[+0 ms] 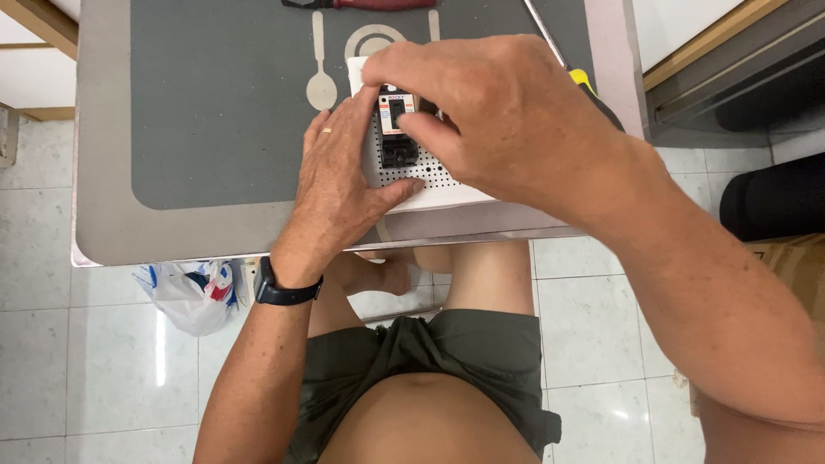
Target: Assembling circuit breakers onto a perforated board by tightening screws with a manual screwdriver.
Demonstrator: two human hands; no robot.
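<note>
A white perforated panel (430, 179) lies on the grey table mat (215, 112) near the table's front edge. A small black and white switch-like electrical device (398, 129) sits on the panel. My left hand (339, 185), with a ring and a black wristwatch, lies flat on the panel's left side and touches the device. My right hand (503, 116) comes from the right and grips the device's top between fingers and thumb, hiding the panel's right half.
A red-handled tool (369, 4) lies at the table's far edge. A yellow-handled tool (589, 84) peeks out behind my right hand. A plastic bag (189, 292) lies on the tiled floor under the table. Dark furniture stands at right.
</note>
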